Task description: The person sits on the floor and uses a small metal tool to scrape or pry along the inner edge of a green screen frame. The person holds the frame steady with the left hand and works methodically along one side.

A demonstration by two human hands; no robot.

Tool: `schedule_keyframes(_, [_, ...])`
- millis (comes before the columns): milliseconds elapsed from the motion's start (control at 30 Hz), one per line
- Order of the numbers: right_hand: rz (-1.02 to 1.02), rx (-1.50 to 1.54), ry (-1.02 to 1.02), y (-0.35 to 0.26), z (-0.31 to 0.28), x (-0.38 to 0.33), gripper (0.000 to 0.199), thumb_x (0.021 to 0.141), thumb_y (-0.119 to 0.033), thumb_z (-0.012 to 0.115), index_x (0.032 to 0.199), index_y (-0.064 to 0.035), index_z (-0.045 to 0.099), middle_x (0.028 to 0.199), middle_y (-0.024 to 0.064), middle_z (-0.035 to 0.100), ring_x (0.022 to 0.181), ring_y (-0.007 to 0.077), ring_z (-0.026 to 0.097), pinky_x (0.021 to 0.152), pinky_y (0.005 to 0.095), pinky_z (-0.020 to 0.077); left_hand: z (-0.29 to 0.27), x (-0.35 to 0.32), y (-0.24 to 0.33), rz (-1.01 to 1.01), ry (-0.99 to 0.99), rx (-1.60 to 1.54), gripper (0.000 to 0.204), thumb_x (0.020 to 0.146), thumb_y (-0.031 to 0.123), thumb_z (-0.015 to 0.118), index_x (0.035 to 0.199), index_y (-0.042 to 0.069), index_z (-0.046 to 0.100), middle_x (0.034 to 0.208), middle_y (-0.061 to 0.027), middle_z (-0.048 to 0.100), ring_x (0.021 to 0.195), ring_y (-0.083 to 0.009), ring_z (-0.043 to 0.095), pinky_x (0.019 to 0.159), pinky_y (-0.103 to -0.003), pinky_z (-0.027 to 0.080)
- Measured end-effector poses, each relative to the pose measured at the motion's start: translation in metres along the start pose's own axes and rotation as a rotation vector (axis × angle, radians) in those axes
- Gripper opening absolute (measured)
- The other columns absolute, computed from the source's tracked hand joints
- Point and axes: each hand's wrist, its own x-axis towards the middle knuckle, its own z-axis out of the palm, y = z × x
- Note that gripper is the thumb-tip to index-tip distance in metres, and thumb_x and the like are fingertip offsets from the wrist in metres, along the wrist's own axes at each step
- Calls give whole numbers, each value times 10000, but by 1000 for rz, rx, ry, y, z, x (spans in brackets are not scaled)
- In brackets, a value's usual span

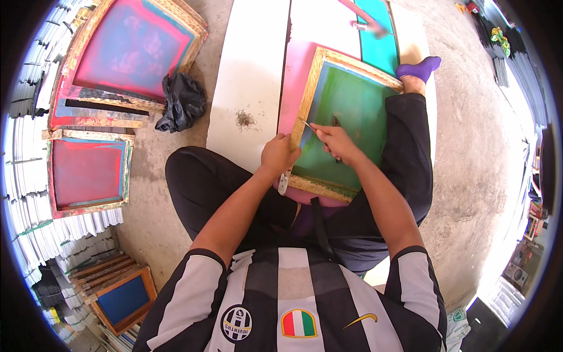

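A wooden-framed printing screen (311, 88) with green mesh lies tilted across my lap and the bench. My left hand (280, 154) is closed around the lower part of its left bar. In my right hand (335, 142) is a thin pointed tool like a small screwdriver (308, 125), its tip at the left bar. A dark slim tool (336, 121) lies on the mesh, partly hidden by my right hand; its kind is unclear. Below my left hand, a pale flat piece (283, 184) sticks out beside the frame.
A hammer (359, 10) lies at the bench's far end. Small scraps (245, 119) are piled on the white board (234, 70). At left are a black plastic bag (182, 102) and red-stained screens (88, 170). My purple-socked foot (419, 70) rests by the screen's far right corner.
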Motion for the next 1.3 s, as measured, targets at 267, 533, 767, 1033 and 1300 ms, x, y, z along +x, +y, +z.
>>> schedule_keyframes(267, [-117, -765, 202, -34, 15, -45, 380, 1061, -336, 491, 1418, -342, 621, 1040, 208, 747, 942, 440, 717, 842, 560, 556, -7, -2, 7, -52, -33, -11, 376, 821, 306, 773, 1076, 37, 711, 1000, -197, 687, 926, -400, 704, 833, -506, 571])
schedule_keyframes(533, [-140, -742, 207, -31, 13, -45, 392, 1059, -313, 487, 1431, -324, 610, 1001, 218, 746, 909, 439, 724, 801, 571, 560, -6, 1, 7, -49, -47, -9, 373, 822, 306, 777, 1026, 6, 694, 989, -198, 682, 919, -404, 701, 826, -508, 568])
schedule_keyframes(767, [-23, -1066, 182, -57, 34, -49, 443, 1049, -291, 506, 1490, -283, 552, 986, 203, 752, 885, 409, 744, 794, 553, 574, 0, 0, 0, -21, -24, 2, 386, 819, 303, 776, 1014, -18, 687, 982, -198, 681, 915, -403, 703, 809, -504, 572])
schedule_keyframes(1033, [-223, -634, 116, -8, 18, -21, 468, 1053, -290, 524, 1521, -274, 533, 1018, 234, 744, 919, 418, 738, 833, 519, 575, 0, 0, 0, -47, -5, 12, 339, 807, 290, 781, 987, 17, 690, 916, -206, 662, 878, -416, 680, 776, -514, 547])
schedule_keyframes(1300, [-344, -182, 32, 41, 4, 9, 408, 1056, -343, 553, 1459, -308, 603, 1046, 211, 748, 931, 441, 722, 872, 516, 563, 6, 4, 1, -20, 3, -3, 364, 814, 304, 779, 1022, 16, 703, 909, -200, 663, 877, -415, 679, 774, -512, 543])
